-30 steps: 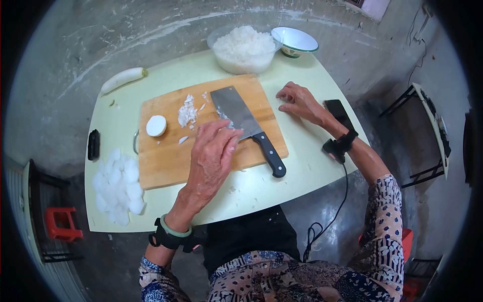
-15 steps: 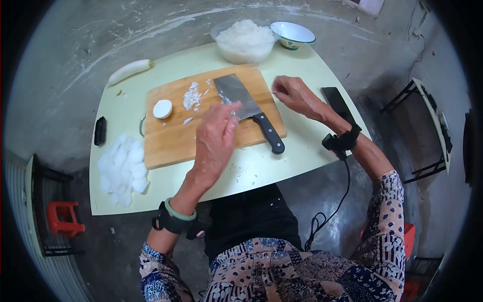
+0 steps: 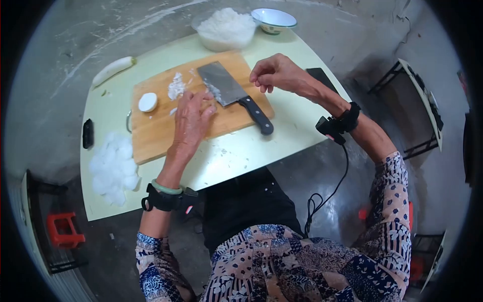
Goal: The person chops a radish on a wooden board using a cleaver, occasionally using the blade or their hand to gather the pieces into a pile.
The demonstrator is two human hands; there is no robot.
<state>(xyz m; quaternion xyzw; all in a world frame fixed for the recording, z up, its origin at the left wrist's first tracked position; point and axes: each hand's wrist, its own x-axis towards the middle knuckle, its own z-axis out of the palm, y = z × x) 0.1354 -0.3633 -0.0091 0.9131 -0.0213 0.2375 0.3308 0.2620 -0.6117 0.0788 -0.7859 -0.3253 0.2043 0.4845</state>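
Note:
My left hand (image 3: 191,117) is over the near part of the wooden cutting board (image 3: 151,138), fingers bent and apart, with nothing visible in it. Just beyond its fingertips lies a small heap of chopped white radish (image 3: 176,86). A cut radish half (image 3: 148,102) rests to the left. The cleaver (image 3: 221,80) lies flat on the board, white bits on its blade, its black handle past the near edge. To the right of the blade my right hand (image 3: 276,73) hangs in the air, its fingers curled in toward the thumb. I see nothing held there.
White radish slices (image 3: 114,163) are piled left of the board on the pale table (image 3: 221,161). Behind are a whole radish (image 3: 113,70), a bowl of white shreds (image 3: 226,30) and an enamel bowl (image 3: 274,19). A dark flat object (image 3: 322,78) lies at right.
The view has shifted, so the table sits further left and higher. My left hand has spread its fingers nearer the chopped heap. The right hand has turned its fingertips downward.

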